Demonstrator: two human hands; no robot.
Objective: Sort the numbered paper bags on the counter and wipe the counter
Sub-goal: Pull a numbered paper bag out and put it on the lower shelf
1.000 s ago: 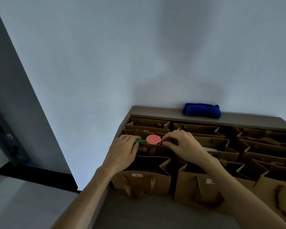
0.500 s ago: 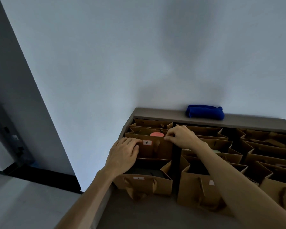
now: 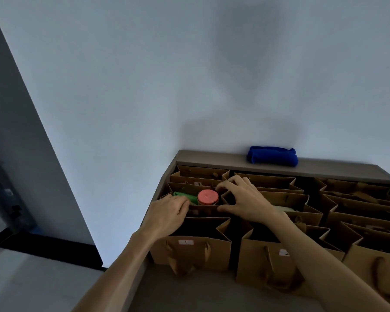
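Gripping the rim of one bag (image 3: 189,188) are left hand (image 3: 169,212) and right hand (image 3: 245,199) (number hidden).

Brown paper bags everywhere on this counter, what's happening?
A person is sorting them. The left hand grips the near rim of a brown paper bag in the left column, and the right hand holds its right end open. Inside sit a round pink-lidded tub and a green item. A folded blue cloth lies untouched on the grey back ledge.
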